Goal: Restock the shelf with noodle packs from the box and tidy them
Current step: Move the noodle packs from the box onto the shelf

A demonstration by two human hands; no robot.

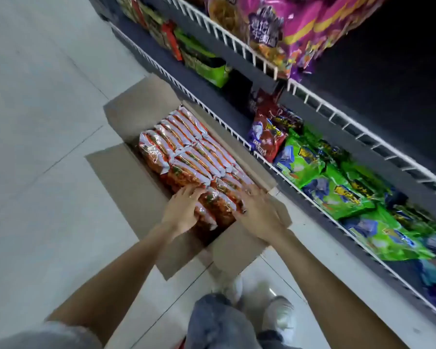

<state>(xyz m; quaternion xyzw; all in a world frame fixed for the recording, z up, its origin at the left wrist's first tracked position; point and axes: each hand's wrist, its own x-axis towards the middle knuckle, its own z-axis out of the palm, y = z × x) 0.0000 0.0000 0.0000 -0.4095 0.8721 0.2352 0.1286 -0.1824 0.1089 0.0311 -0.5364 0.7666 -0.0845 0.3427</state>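
Below, an open cardboard box (126, 177) stands on the pale tiled floor (35, 122), just beside the bottom shelf (300, 190) with its white wire rail. The box is filled with rows of orange-red noodle packs (186, 152), standing on edge. Both hands reach into the near end of the box. The left hand (181, 210) lies with spread fingers on the left side of the nearest packs, and the right hand (259, 210) presses against their right side, so a small group of packs (219, 205) is gripped between the two hands. The right hand is blurred, so its fingers are not clear. On the bottom shelf lie green snack bags (337, 192) and a red bag (267, 134). The shelf above carries pink-purple bags (282, 28). Near the lower edge, a knee in jeans (217, 323) and a light shoe (280, 316) are visible.
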